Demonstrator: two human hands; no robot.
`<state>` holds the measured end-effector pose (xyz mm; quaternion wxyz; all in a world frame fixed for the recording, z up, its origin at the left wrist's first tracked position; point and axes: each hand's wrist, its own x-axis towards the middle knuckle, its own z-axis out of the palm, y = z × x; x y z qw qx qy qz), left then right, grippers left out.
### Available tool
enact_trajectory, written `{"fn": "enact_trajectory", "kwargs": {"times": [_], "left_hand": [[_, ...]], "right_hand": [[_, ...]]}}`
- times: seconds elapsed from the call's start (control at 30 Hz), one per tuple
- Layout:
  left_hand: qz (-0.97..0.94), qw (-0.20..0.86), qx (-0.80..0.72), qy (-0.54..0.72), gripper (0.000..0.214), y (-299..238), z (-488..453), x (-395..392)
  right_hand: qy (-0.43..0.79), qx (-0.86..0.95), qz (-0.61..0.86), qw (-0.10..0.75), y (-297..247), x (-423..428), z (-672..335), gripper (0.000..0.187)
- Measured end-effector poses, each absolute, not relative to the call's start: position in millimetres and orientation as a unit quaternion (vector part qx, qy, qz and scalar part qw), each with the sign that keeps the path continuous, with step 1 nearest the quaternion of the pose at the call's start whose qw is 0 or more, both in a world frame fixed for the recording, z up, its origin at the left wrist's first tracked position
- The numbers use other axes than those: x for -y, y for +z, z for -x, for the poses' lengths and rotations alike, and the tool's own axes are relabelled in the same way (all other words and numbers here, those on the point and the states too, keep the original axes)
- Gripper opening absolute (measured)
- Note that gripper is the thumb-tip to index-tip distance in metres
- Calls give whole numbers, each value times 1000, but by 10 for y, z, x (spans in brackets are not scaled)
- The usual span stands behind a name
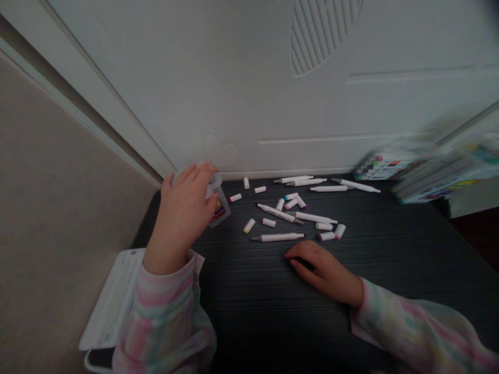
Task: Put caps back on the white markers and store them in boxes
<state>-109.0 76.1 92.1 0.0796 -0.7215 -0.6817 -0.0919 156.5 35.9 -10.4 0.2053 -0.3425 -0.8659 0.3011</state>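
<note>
Clear plastic container (219, 208) sits at ten o'clock on the dark surface (390, 249), the left hand (183, 218) clasping its top with fingers close together, while the right hand (322, 270) rests at six o'clock of the scattered markers (280, 214) and caps (249, 225), fingers curled down, and I cannot tell whether they hold anything.

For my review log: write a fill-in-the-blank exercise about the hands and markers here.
1. The left hand holds the clear container near a raised ____ on the white panel.
2. The right hand lies on the dark ____.
3. Markers lie scattered among loose ____.
Missing: heart; table; caps.
</note>
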Motion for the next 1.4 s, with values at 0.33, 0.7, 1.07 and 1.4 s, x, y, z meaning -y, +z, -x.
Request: {"fn": "enact_trajectory", "kwargs": {"times": [0.33, 0.7, 1.07, 1.4], "left_hand": [[704, 108, 696, -94, 56, 918, 1141, -796], [682, 113, 719, -77, 56, 951, 1071, -758], [660, 125, 736, -83, 55, 927, 1022, -755], [656, 144, 737, -79, 55, 920, 1006, -746]], "right_hand": [[304, 866, 339, 204, -119, -356, -1577, 14], [309, 863, 342, 207, -114, -355, -1571, 15], [303, 866, 342, 203, -125, -363, -1576, 15], [298, 867, 341, 207, -112, -357, -1569, 15]]}}
